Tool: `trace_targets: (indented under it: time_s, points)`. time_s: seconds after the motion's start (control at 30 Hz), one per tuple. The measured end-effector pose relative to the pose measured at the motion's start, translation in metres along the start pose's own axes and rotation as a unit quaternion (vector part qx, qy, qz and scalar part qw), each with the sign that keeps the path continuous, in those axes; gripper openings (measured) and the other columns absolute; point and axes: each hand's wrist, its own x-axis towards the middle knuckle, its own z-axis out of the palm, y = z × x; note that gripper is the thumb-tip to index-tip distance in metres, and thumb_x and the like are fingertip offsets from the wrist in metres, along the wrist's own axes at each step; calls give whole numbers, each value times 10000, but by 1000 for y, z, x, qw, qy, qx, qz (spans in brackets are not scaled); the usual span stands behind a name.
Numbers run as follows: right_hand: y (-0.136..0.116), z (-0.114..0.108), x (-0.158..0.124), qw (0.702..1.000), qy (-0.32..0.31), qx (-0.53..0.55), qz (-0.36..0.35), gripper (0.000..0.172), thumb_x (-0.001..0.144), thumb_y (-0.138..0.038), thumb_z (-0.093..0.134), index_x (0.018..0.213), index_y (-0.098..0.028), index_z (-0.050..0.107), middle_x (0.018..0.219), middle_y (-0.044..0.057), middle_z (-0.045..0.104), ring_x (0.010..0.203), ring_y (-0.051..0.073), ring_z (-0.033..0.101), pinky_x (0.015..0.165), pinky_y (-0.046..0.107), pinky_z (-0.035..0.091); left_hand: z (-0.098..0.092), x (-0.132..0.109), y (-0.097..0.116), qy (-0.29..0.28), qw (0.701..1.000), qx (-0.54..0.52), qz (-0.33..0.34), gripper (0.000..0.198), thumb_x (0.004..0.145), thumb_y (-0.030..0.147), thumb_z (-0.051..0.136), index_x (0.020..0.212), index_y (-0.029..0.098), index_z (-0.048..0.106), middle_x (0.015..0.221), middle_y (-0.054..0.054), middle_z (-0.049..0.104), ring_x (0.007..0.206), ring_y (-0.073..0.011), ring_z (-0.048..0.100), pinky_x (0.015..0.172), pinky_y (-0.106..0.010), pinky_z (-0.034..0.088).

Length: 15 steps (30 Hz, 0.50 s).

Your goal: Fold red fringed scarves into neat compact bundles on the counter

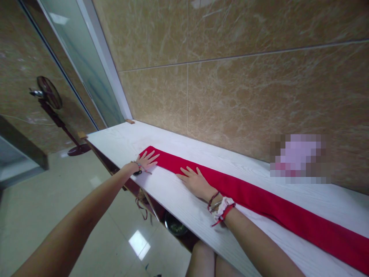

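Note:
A long red cloth strip (259, 200) lies flat along the white wooden table (121, 142), running from the left toward the right edge of view. My left hand (147, 160) rests flat on the strip's left end, fingers spread. Further right, my right hand (195, 181) presses flat on the strip as well, fingers stretched out. Both wrists wear bracelets. Neither hand grips anything.
A tan marble-tiled wall (230, 77) rises right behind the table. A standing fan (49, 94) is on the glossy floor at left, near a glass door (86, 65). A blurred pinkish patch (298, 157) sits at the wall on the right. A dark bowl (174, 227) lies under the table.

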Motion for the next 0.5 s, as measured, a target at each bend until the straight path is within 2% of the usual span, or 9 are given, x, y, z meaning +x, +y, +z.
trace_targets:
  time_s: [0.07, 0.13, 0.23, 0.3, 0.4, 0.5]
  points:
    - [6, -7, -11, 999, -16, 37, -20, 403, 918, -275, 291, 1312, -261, 375, 1392, 58, 356, 1288, 230, 274, 1019, 531, 202, 0, 1, -1, 4, 1000, -13, -19, 430, 814, 325, 483, 1241, 276, 456, 1350, -144, 384, 1197, -407, 328, 835, -643, 303]
    - [12, -17, -20, 997, 0, 76, -7, 427, 918, -307, 288, 1341, -257, 320, 1392, 54, 357, 1284, 205, 285, 1023, 495, 229, -8, 4, 6, 36, 998, -22, -37, 351, 839, 282, 435, 1180, 268, 515, 1329, -116, 420, 1198, -400, 323, 845, -699, 227]
    - [20, -26, -26, 988, 69, 70, 115, 470, 909, -345, 310, 1355, -197, 293, 1412, 88, 312, 1303, 229, 235, 1028, 507, 212, -26, 14, 41, 91, 995, -34, -17, 331, 867, 273, 361, 1146, 268, 539, 1346, -81, 404, 1229, -396, 272, 867, -734, 125]
    - [23, -25, -29, 974, 78, 40, 207, 502, 900, -385, 324, 1347, -157, 311, 1415, 117, 295, 1306, 278, 210, 1016, 559, 184, -34, 20, 76, 105, 992, -60, 21, 370, 882, 330, 331, 1226, 311, 466, 1390, -70, 339, 1251, -398, 238, 879, -724, 138]
    - [25, -18, -41, 967, 45, 14, 249, 526, 897, -435, 306, 1338, -150, 328, 1414, 119, 297, 1296, 302, 224, 1009, 580, 176, -37, 24, 123, 64, 992, -92, 57, 480, 861, 433, 373, 1331, 366, 304, 1440, -84, 236, 1261, -429, 201, 854, -713, 211]
    - [27, -19, -69, 971, 16, -12, 238, 531, 901, -454, 274, 1350, -173, 307, 1427, 99, 275, 1297, 299, 221, 1009, 585, 176, -33, 21, 140, -7, 995, -62, 77, 591, 774, 470, 523, 1323, 353, 338, 1453, -111, 193, 1262, -470, 146, 838, -715, 217]
